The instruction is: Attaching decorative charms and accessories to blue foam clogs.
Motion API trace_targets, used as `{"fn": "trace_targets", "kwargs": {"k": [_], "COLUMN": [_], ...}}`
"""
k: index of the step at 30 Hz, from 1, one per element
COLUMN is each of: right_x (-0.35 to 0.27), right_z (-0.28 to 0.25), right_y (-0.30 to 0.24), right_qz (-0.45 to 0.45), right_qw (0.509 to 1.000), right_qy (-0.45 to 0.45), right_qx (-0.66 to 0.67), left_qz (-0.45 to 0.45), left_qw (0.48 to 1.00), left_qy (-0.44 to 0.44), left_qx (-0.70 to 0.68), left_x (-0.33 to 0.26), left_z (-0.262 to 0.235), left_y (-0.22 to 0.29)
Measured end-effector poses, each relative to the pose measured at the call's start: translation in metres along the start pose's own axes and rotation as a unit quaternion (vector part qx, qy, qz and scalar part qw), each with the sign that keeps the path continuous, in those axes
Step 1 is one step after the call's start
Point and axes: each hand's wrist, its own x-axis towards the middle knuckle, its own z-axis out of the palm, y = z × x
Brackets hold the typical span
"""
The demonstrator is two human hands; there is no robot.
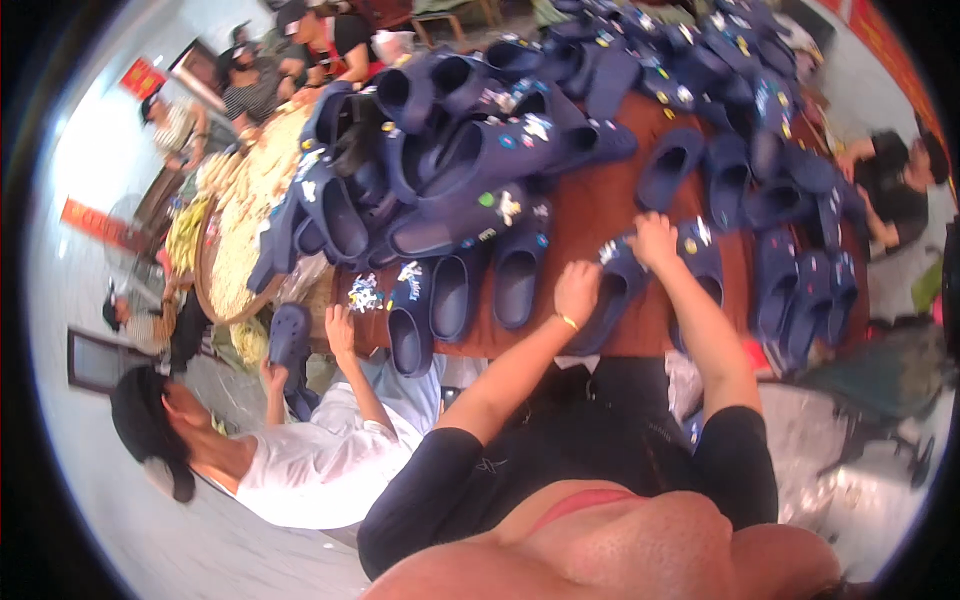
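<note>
At the near edge of the table, a dark blue clog (613,296) with small bright charms on its toe lies between my two hands. My left hand (577,292), with a thin band on its wrist, is closed at the clog's left side. Over the right side of the toe is my right hand (655,240), its fingers bent together. Whatever is between those fingers is too small to make out. A matching clog (699,268), also with charms, lies just right of my right hand.
Piles of blue clogs (480,150) cover much of the red-brown table (595,195). Loose charms (365,293) lie left of me, beside a seated person in white (320,465) holding a clog (290,335). A round tray (215,285) stands further left. Another person (890,190) works at right.
</note>
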Motion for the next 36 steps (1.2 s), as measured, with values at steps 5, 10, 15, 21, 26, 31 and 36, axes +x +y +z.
{"fn": "trace_targets", "kwargs": {"k": [5,10,15,21,26,31,36], "right_x": [-0.014,-0.020,-0.021,0.005,0.018,0.046,0.056], "right_z": [-0.005,-0.029,-0.023,-0.003,-0.029,-0.014,-0.031], "right_y": [0.064,0.157,0.184,0.147,0.078,0.089,0.107], "right_qz": [-0.051,0.072,0.179,0.127,0.303,0.361,0.345], "right_qw": [0.967,0.928,0.923,0.981,0.950,0.931,0.933], "right_qy": [0.229,0.338,0.263,0.103,-0.068,-0.045,-0.093], "right_qx": [0.098,0.138,0.215,0.100,0.018,0.041,0.049], "left_qz": [0.003,-0.008,-0.023,0.008,-0.013,-0.022,-0.022], "left_qw": [1.000,0.999,0.998,0.997,0.998,0.998,0.999], "left_qy": [-0.012,-0.024,-0.033,-0.029,-0.014,-0.009,-0.003], "left_qx": [0.001,0.024,0.039,0.067,0.064,0.054,0.040], "left_x": [0.003,-0.004,-0.003,-0.001,-0.015,-0.017,-0.012], "left_z": [-0.023,-0.009,-0.010,-0.012,-0.009,-0.010,-0.010], "left_y": [-0.013,-0.016,-0.015,-0.015,-0.011,-0.013,-0.009]}}
